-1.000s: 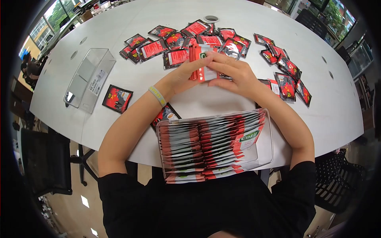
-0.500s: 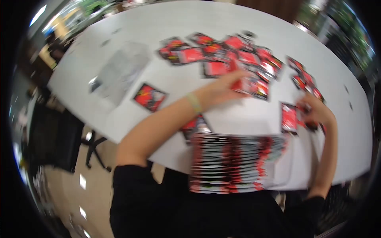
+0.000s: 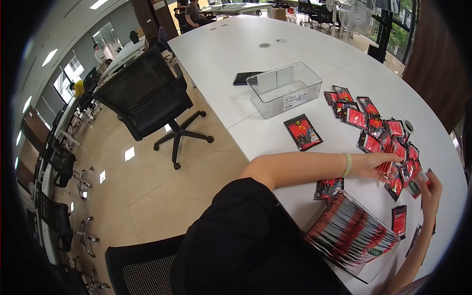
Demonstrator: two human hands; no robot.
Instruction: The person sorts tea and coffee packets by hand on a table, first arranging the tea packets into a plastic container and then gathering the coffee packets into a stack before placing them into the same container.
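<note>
"Starting at the left hand [image 3: 374, 166], what has it got?"

"Thumb and fingers are closed around a bundle of sachets [image 3: 384, 167], held over the near side of the scattered pile [image 3: 368, 118]. I'd go for a light, even pinch there. Slick foil squeezed hard would likely fan out or slip."

"And the right hand [image 3: 431, 191]?"

"Its fingers pinch a single sachet [image 3: 414, 187], the one showing a green logo, by the edge, just beside the bundle. How firmly, I can't tell."

"How would you handle that one?"

"Turn it to face the same way as the bundle before the two touch, then line up the edges. Squaring first and pressing second should spare the corners."

"What about the pile itself?"

"Several red-and-black packets overlap, close by the left hand. I'd lift from the top, since tugging a lower one could drag its neighbours."

"Anything to steer around?"

"A part-hidden sachet [image 3: 328, 189] lies below the left forearm [image 3: 309, 169]. Near it, at the table's edge, sits a transparent bin [image 3: 382, 260] holding a tight row of upright sachets [image 3: 346, 231]; a low elbow could knock it. Farther out are a lone sachet [image 3: 302, 132], lying flat, and a second transparent bin [image 3: 274, 106] with a printed label [image 3: 295, 100]."
</note>
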